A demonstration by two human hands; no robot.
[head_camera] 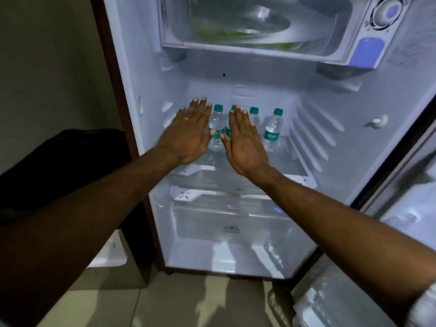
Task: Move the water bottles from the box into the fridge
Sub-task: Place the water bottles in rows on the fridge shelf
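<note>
**A:** so where's this at? The fridge (151, 67) is wide open and the glass shelf (287, 159) in the middle has four water bottles (215, 121) lined up toward the back

**B:** reads like the tail end of a drop-off to me. Left hand (188, 135) and right hand (243, 140) are both flat, fingers straight, nothing in either one, side by side in front of the row. Can't tell if they're actually touching a bottle

**A:** next move?

**B:** my guess: pull both arms out and go to the box for more. The box isn't in shot though, so no idea how many are left. There's bare shelf in front and on the right for them

**A:** and how are the bottles sitting?

**B:** all upright, long axis vertical, green caps (278, 111) pointing up. The rightmost bottle (272, 132) stands a bit apart from the other three, label facing out
</note>
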